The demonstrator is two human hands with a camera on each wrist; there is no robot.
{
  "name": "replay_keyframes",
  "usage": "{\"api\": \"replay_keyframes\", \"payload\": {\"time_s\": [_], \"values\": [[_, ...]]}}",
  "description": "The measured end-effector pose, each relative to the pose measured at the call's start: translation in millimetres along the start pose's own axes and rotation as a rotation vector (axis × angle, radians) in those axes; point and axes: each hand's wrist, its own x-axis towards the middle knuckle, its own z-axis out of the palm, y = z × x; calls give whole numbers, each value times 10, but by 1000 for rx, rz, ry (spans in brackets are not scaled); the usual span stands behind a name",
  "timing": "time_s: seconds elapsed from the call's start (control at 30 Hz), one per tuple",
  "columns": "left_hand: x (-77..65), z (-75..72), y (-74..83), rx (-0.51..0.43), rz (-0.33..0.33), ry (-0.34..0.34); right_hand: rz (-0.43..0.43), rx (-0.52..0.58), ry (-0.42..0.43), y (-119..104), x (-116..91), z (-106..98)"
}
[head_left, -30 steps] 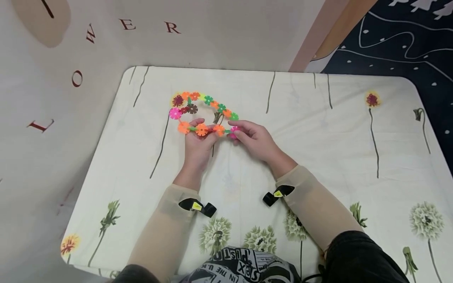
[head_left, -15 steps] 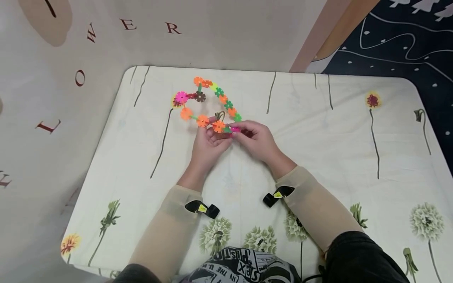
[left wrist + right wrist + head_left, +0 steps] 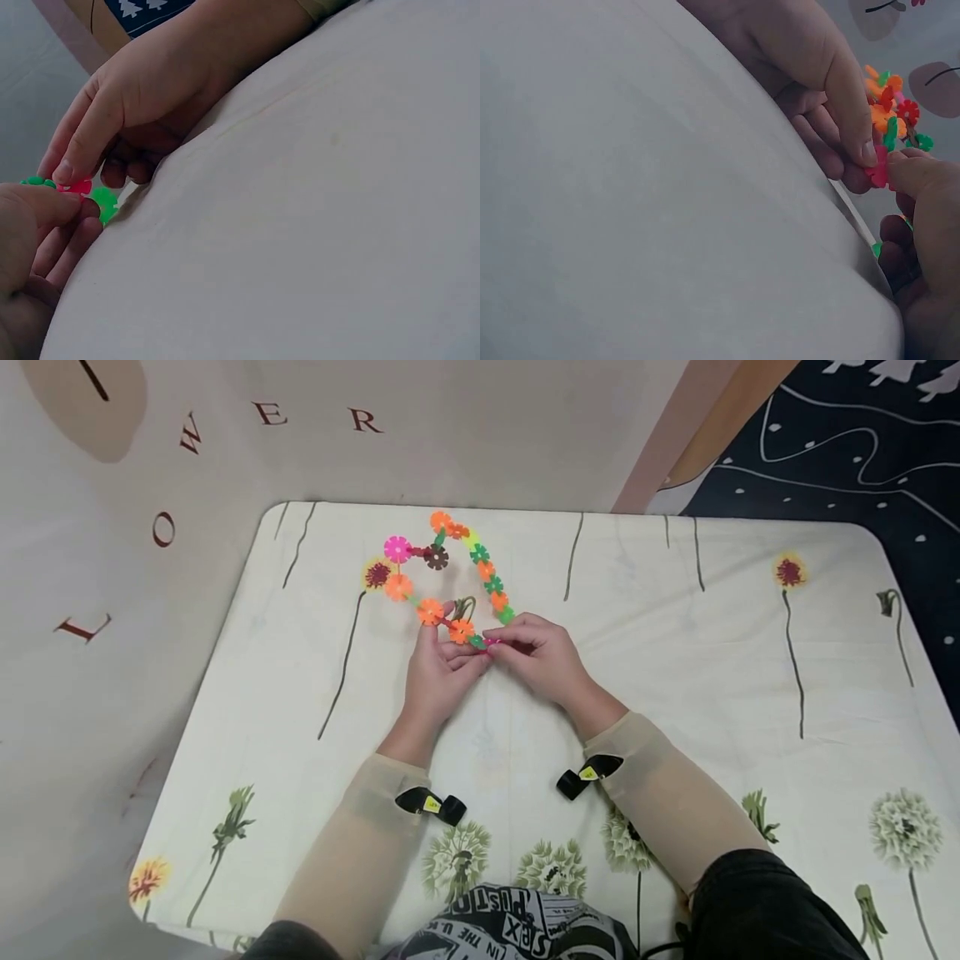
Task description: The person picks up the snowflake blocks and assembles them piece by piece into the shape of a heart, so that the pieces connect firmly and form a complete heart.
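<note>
A loop-shaped chain of flower-shaped plastic discs (image 3: pixel 431 612), in orange, green, pink, yellow and brown, stands raised over the table. My left hand (image 3: pixel 441 672) holds its near end, the thumb against a pink disc (image 3: pixel 878 169) in the right wrist view. From the other side my right hand (image 3: pixel 551 658) pinches the same pink disc between thumb and forefinger. The fingertips of both hands nearly meet there. A green disc (image 3: pixel 103 204) sits just beyond the fingers in the left wrist view. The chain's far side, with a brown disc (image 3: pixel 436 557), hangs free of both hands.
A white cloth with printed flowers covers the table (image 3: pixel 675 677). The lettered wall (image 3: pixel 450 452) rises along the back and left. A dark patterned surface (image 3: pixel 840 468) lies beyond the right corner. Small black cameras (image 3: pixel 452 810) are strapped to both wrists.
My left hand has moved right, toward the right hand. The chain's far part has swung away from me and to the right. My right hand has barely moved, keeping the pink disc.
</note>
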Motion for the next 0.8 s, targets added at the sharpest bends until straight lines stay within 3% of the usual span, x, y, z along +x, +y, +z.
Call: {"api": "replay_keyframes", "payload": {"time_s": [0.1,0.2,0.3,0.4,0.53,0.67,0.8], "values": [[1,8,-3,10,7,7,0,10,20,6,-4,-19],[-1,11,-6,-2,16,9,27,16,108,6,2,-43],[-4,12,-1,0,26,8,95,-1,238,1,26,-69],[-4,14,4,5,37,2,188,-15,287,-14,56,-90],[0,14,2,-11,47,-8,282,-49,198,-27,82,-107],[-4,13,-1,-11,52,-20,311,-113,97,-33,87,-112],[-16,9,-5,3,54,-32,330,-109,56,-48,84,-107]]}}
